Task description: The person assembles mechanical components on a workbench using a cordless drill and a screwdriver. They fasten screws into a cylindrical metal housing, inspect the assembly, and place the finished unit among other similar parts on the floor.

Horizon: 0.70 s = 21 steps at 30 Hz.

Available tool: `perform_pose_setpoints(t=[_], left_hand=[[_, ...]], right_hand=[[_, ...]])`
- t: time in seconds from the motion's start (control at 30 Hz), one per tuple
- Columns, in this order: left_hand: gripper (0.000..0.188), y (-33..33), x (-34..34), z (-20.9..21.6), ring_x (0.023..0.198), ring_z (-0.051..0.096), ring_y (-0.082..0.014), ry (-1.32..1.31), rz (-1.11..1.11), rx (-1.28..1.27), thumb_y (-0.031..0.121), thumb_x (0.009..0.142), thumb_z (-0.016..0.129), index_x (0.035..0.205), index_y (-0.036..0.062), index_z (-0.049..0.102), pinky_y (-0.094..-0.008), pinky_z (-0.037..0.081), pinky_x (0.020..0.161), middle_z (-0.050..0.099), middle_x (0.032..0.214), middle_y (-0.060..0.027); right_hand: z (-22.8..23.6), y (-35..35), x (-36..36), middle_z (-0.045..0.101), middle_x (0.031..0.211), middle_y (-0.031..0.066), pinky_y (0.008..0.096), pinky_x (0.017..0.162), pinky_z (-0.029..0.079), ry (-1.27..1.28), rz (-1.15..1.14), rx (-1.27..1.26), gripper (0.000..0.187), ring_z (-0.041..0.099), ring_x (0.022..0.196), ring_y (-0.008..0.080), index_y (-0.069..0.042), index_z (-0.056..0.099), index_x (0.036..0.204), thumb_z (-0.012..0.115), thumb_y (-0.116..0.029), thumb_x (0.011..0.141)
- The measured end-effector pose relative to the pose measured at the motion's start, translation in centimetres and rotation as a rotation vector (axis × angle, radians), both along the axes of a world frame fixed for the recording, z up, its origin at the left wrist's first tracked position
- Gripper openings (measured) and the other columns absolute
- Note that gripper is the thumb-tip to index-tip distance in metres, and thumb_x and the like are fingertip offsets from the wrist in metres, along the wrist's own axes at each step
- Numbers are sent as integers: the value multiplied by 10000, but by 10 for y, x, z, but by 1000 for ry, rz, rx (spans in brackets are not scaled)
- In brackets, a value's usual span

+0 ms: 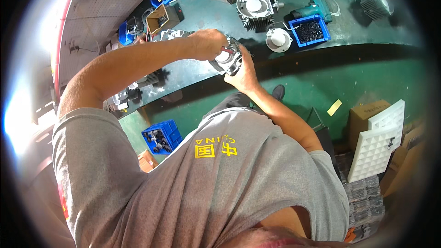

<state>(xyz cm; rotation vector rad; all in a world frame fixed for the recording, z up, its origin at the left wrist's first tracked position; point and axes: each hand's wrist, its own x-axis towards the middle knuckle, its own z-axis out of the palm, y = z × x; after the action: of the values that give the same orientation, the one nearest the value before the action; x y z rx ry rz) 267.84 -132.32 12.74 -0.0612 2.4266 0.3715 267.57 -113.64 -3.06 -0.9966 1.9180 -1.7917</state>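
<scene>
My right hand (244,74) grips the near right side of a round cast-metal housing (220,66), held at the workbench's front edge. Inside the housing a white round part shows. My left hand (207,44) is closed at the housing's upper left. A short reddish piece shows by its fingers, but what the hand holds is mostly hidden. Past my hands, a finned metal housing with a white round centre (253,5) stands on the bench. A white flanged part (278,40) lies to its right, near the edge.
A blue tray of small black parts (329,36) sits beside a teal power drill (317,10). Cardboard boxes (171,14) of small parts stand farther back. On the floor are a blue crate (172,133), white foam sheets (374,149) and a yellow slip (335,107).
</scene>
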Motion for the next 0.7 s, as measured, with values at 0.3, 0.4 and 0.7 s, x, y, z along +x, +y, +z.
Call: perform_pose_setpoints(t=[0.3, 0.4, 0.7], left_hand=[[91, 14, 10, -1, 890, 692, -415, -9, 174, -23, 37, 813, 629, 894, 36, 669, -503, 540, 776, 695, 863, -213], [111, 13, 13, -1, 891, 695, -413, 0, 199, -2, 32, 800, 636, 903, 38, 677, -502, 540, 771, 697, 859, -212], [234, 14, 20, -4, 910, 706, -401, 14, 279, 3, -4, 771, 635, 988, 40, 711, -488, 549, 783, 712, 896, -220]], right_hand=[[-11, 2, 1, 515, 1306, 293, 518, 1055, 431, 131, 49, 32, 1011, 521, 1206, 477, 26, 305, 1477, 828, -53, 615], [-14, -1, 3, 516, 1296, 294, 520, 1051, 433, 144, 47, 15, 1017, 523, 1200, 478, 21, 305, 1478, 831, -53, 611], [-9, -2, 2, 508, 1292, 269, 517, 1033, 448, 158, 40, 35, 1035, 524, 1195, 471, 27, 299, 1473, 848, -65, 600]])
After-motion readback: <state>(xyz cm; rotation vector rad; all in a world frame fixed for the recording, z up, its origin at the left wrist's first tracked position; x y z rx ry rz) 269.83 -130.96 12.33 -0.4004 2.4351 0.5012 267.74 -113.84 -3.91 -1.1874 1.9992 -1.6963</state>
